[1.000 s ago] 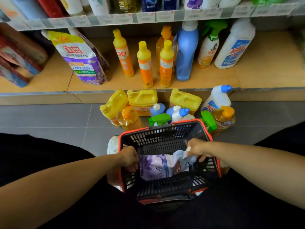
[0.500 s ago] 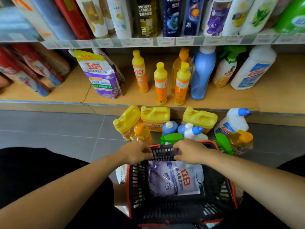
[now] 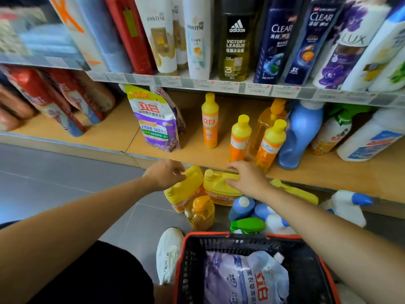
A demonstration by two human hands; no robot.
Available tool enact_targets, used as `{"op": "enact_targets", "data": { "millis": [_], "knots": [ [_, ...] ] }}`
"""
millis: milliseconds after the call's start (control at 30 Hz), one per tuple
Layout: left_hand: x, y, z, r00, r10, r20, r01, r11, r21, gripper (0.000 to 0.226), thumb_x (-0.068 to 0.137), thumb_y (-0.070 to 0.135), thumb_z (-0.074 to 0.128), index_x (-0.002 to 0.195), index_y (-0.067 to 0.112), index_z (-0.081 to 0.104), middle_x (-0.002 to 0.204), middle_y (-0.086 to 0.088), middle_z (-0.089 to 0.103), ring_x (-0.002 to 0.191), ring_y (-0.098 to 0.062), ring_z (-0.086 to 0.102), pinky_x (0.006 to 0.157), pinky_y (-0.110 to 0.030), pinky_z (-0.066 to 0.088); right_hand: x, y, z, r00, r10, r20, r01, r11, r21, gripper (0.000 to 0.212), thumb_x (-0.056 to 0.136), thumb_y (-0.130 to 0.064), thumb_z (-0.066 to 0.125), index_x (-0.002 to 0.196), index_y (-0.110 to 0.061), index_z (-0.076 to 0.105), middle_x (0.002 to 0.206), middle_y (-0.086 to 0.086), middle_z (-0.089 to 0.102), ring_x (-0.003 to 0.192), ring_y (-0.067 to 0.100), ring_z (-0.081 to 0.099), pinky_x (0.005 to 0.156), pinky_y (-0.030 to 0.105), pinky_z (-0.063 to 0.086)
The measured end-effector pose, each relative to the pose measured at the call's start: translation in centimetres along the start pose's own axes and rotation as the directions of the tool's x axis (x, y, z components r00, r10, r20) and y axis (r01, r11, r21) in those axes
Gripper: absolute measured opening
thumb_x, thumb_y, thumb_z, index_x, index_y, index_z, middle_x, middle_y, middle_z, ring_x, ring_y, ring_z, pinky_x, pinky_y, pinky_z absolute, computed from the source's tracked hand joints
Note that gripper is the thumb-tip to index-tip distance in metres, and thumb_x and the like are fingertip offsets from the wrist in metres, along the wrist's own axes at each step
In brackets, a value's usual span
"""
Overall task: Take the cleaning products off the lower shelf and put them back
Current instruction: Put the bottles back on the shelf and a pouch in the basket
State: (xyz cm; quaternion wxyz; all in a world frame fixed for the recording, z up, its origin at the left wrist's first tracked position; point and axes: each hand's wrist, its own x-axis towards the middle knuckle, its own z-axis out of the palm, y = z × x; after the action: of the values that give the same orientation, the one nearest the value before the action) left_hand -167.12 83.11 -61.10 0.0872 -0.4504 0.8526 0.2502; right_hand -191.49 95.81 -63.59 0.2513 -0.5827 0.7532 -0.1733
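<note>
Under the hands (image 3: 164, 174), two yellow jugs (image 3: 219, 187)

**Both arms stretched forward**

I see both bare forearms reaching out ahead and converging. The left hand (image 3: 164, 174) has its fingers bent downward, and I cannot tell whether they grip. The right hand (image 3: 248, 179) lies palm down, fingers fairly straight.
</note>
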Motion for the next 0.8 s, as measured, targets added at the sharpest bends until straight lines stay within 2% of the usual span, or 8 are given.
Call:
{"op": "enact_targets", "data": {
  "millis": [133,233,367,433,500,633,733,800],
  "knots": [
    [2.4,-1.4,2.5,0.997,-0.037,0.075,0.047,0.990,-0.131,0.051,0.096,0.037,0.066,0.142,0.018,0.053,0.135,-0.006,0.062,0.116,-0.022,0.062,0.096,-0.034,0.054,1.8,1.3,2.4,0.992,0.107,0.066,-0.102,0.991,-0.082,0.059,0.084,-0.039,0.076,0.136,-0.020,0.058,0.135,0.006,0.062,0.124,0.027,0.057,0.097,0.040,0.051],
    [3.8,-2.4,3.5,0.991,-0.032,0.131,0.052,0.987,-0.155,0.051,0.096,0.036,0.066,0.142,0.020,0.051,0.136,-0.006,0.061,0.118,-0.023,0.060,0.097,-0.036,0.054,2.2,2.1,3.7,0.969,0.235,-0.078,-0.216,0.956,0.199,0.050,0.082,-0.034,0.079,0.125,-0.013,0.063,0.124,0.008,0.068,0.114,0.027,0.064,0.094,0.042,0.052],
    [6.2,-2.7,2.0,0.995,-0.034,0.096,0.047,0.990,-0.134,0.033,0.097,0.038,0.064,0.120,0.016,0.069,0.119,-0.005,0.070,0.103,-0.019,0.064,0.085,-0.030,0.054,3.4,1.6,3.3,0.832,0.463,-0.304,-0.259,0.810,0.526,0.055,0.071,-0.029,0.089,0.113,-0.012,0.059,0.112,0.011,0.070,0.104,0.032,0.067,0.092,0.049,0.053],
    [7.6,-2.1,1.3,1.000,-0.016,-0.006,0.015,0.990,-0.139,0.030,0.096,0.037,0.066,0.116,0.014,0.071,0.115,-0.005,0.071,0.100,-0.019,0.064,0.081,-0.028,0.052,4.2,0.9,2.7,0.809,0.484,-0.333,-0.263,0.805,0.532,0.062,0.069,-0.033,0.090,0.118,-0.015,0.057,0.117,0.008,0.069,0.109,0.030,0.065,0.093,0.042,0.052],
    [9.4,-1.1,1.3,0.993,-0.011,-0.119,-0.018,0.971,-0.237,0.036,0.094,0.037,0.069,0.124,0.017,0.067,0.118,-0.003,0.070,0.101,-0.018,0.064,0.084,-0.030,0.053,5.1,0.6,2.5,0.811,0.468,-0.351,-0.260,0.826,0.500,0.063,0.071,-0.032,0.088,0.124,-0.015,0.058,0.122,0.006,0.068,0.114,0.029,0.063,0.095,0.039,0.050],
    [13.7,1.2,2.3,0.956,-0.065,-0.286,-0.090,0.863,-0.496,0.075,0.086,0.032,0.079,0.149,0.015,0.043,0.139,-0.005,0.058,0.114,-0.021,0.062,0.094,-0.032,0.051,6.6,1.0,2.7,0.832,0.434,-0.344,-0.268,0.859,0.436,0.063,0.074,-0.017,0.086,0.130,-0.012,0.057,0.128,0.011,0.066,0.121,0.033,0.059,0.102,0.043,0.048],
    [16.4,2.3,3.4,0.942,-0.109,-0.317,-0.108,0.796,-0.596,0.100,0.080,0.029,0.085,0.158,0.014,0.024,0.155,-0.008,0.043,0.136,-0.025,0.049,0.111,-0.041,0.045,7.6,1.5,3.1,0.839,0.423,-0.341,-0.282,0.875,0.394,0.068,0.073,-0.014,0.087,0.133,-0.012,0.056,0.131,0.011,0.064,0.124,0.033,0.058,0.105,0.043,0.046],
    [17.9,2.5,4.2,0.945,-0.101,-0.310,-0.133,0.750,-0.648,0.100,0.079,0.027,0.086,0.157,0.015,0.024,0.154,-0.007,0.044,0.138,-0.024,0.047,0.114,-0.044,0.042,8.2,1.9,3.5,0.847,0.418,-0.328,-0.282,0.877,0.389,0.069,0.072,-0.013,0.087,0.134,-0.012,0.056,0.129,0.011,0.065,0.122,0.032,0.060,0.105,0.045,0.047]
  ]
}}
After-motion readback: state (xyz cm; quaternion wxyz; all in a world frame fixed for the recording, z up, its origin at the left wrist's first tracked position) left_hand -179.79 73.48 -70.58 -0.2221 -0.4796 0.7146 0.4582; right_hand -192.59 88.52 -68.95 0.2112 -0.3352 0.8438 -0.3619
